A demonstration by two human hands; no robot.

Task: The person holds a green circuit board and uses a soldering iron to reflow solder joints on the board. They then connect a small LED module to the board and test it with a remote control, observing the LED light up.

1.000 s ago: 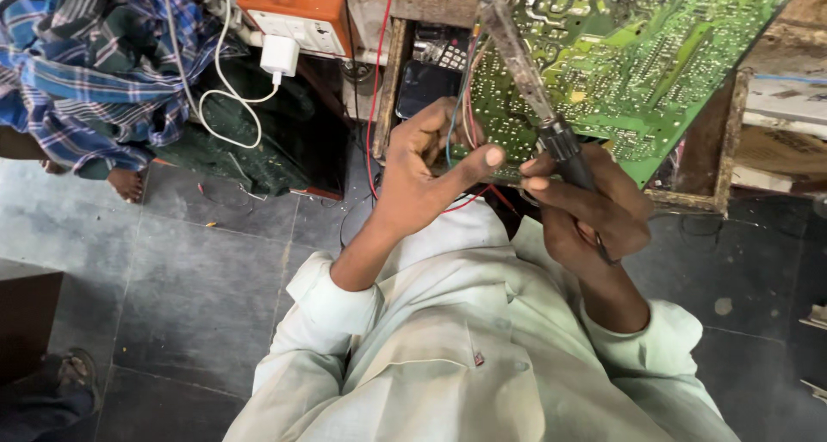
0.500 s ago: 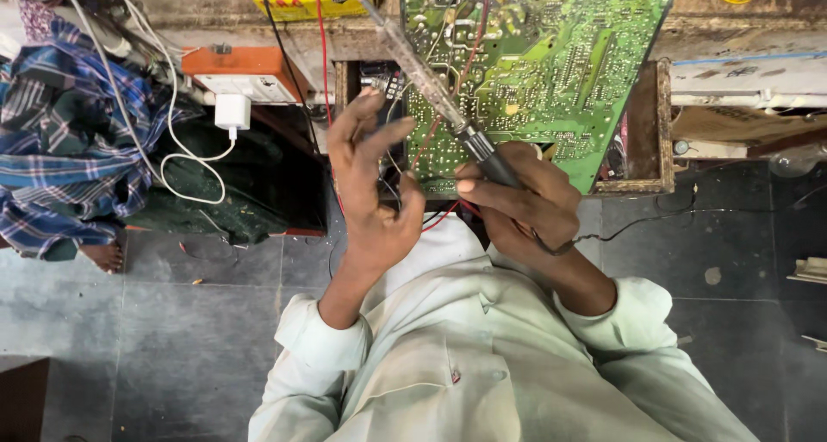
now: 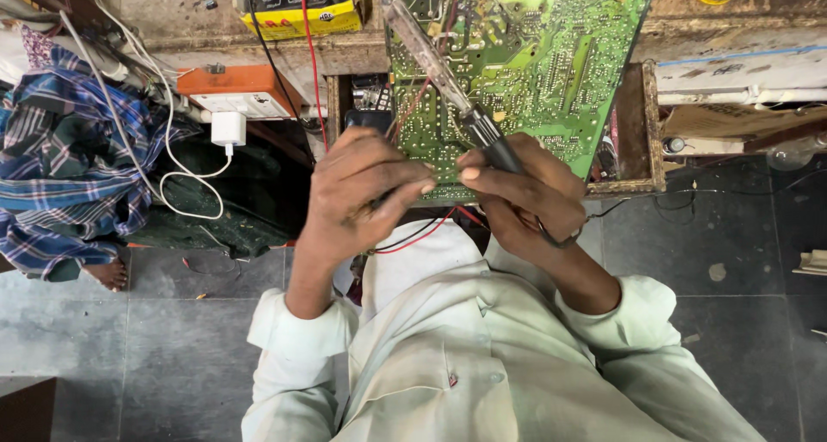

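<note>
Head view, single entry.

Right hand (image 3: 525, 196): fingers are closing firmly around the dark handle of a soldering iron (image 3: 448, 84), whose pale shaft is slanting up and away from the grip, across the face of the board.

Green circuit board (image 3: 525, 63): solder side is facing the camera; it is leaning just beyond both hands, its lower edge sitting directly behind the fingertips, inside a shallow wooden frame (image 3: 650, 132).

Left hand (image 3: 362, 196): fingers are curling narrowly toward the right hand, tips almost meeting the right thumb; whether they are pinching anything cannot be told. Red and black wires (image 3: 422, 231) are trailing beneath this hand.

Beyond the left grip: a yellow meter (image 3: 297, 3) is resting on the bench top, with an orange-and-white socket box (image 3: 237, 93) and a white plug adapter (image 3: 228, 129) beside it, its cable looping down.

Well outside the left grip: another person in blue checked cloth (image 3: 69, 175) is sitting on the grey floor.
</note>
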